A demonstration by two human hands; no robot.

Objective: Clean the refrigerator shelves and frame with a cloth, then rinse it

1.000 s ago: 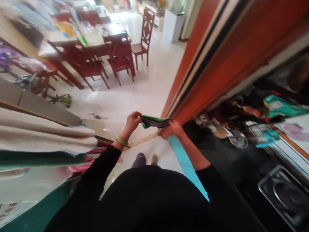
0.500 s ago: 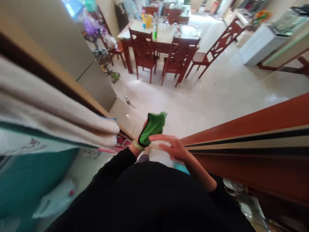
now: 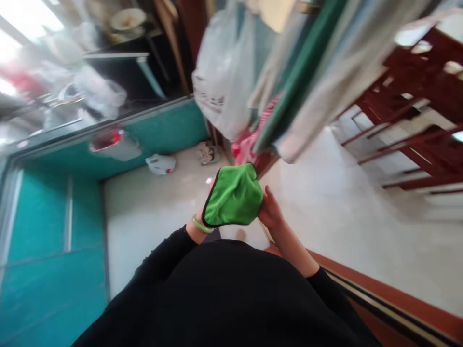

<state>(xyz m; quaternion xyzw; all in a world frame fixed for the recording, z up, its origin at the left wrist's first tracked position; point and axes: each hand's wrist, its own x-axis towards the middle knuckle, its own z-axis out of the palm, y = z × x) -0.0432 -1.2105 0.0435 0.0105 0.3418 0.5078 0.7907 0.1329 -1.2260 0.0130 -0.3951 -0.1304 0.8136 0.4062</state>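
Observation:
A green cloth (image 3: 234, 195) with a dark edge is spread between my two hands in front of my body. My left hand (image 3: 200, 220), with a pale green bangle at the wrist, holds it from beneath on the left; the cloth hides most of those fingers. At the cloth's right edge, my right hand (image 3: 270, 208) grips it, with the thumb side showing and the other fingertips partly hidden behind the fabric.
Towels (image 3: 314, 96) and a white plastic bag (image 3: 226, 72) hang ahead. Teal cabinets (image 3: 54, 289) and a cluttered counter (image 3: 65, 127) stand at left. A small white bag (image 3: 161, 164) lies on the floor. Dark red chairs (image 3: 427, 149) are at right, a door frame (image 3: 398, 313) lower right.
The view has swung left from the dining area towards the teal cabinets. My right hand, formerly apart from the cloth, now holds its right edge, and the cloth is spread wider.

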